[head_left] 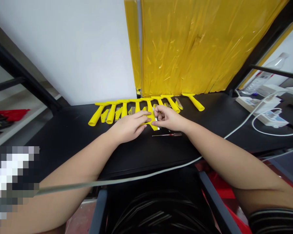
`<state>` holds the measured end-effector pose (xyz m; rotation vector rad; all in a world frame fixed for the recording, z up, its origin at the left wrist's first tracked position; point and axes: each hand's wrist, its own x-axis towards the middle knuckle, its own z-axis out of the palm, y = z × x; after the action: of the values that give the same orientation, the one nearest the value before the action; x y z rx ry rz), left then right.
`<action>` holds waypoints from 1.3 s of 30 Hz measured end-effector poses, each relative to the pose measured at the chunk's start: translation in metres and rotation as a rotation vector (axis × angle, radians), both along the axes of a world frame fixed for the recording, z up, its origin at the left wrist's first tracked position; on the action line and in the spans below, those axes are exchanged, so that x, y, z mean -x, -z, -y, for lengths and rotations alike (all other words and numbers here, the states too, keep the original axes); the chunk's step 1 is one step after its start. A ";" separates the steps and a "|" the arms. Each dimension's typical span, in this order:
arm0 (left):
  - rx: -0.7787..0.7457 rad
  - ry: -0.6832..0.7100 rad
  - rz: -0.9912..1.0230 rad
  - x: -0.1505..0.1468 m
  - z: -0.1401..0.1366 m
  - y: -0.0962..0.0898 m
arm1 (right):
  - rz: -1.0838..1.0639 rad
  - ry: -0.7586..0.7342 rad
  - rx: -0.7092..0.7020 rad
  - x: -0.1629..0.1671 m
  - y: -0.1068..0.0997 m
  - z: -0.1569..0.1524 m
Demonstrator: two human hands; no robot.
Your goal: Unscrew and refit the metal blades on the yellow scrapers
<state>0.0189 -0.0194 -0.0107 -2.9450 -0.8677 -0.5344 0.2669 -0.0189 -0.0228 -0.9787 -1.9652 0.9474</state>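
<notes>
My left hand [131, 126] and my right hand [169, 119] meet over the black tabletop, both closed on a yellow plastic scraper piece [154, 127] with a pale strip along its right edge. My left fingers press it from the left. My right thumb and bent fingers pinch its right side. Behind them stands a row of yellow T-shaped scraper handles [97, 114], with small yellow heads and metal blades [104, 115] lying between them. Just in front of my right hand rests a thin screwdriver [177, 134] with a reddish handle.
A single yellow handle [196, 102] lies further right. White power strips [263, 112] and a clear bottle [267, 74] are at the right, with a white cable [244, 123] running across in front of me. A yellow-wrapped panel [197, 45] and white board [70, 48] back the table.
</notes>
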 end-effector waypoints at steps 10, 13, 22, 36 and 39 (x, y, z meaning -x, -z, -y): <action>-0.020 0.030 0.082 0.001 -0.002 0.002 | -0.283 -0.068 0.454 0.001 0.009 -0.006; -0.016 0.050 0.093 0.001 -0.002 0.002 | -0.311 -0.075 0.486 0.000 0.008 -0.007; 0.060 0.060 0.070 0.001 -0.001 -0.001 | -0.272 -0.011 0.479 -0.003 0.001 -0.005; 0.091 0.069 0.157 0.009 -0.003 -0.004 | 0.520 -0.065 0.124 -0.025 -0.013 -0.001; 0.198 0.082 0.311 0.006 -0.005 -0.001 | 0.547 -0.053 0.101 -0.021 -0.013 0.000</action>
<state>0.0125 -0.0147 -0.0094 -3.1388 -0.8705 -0.9871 0.2879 -0.0188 -0.0098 -1.3576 -2.4167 0.8753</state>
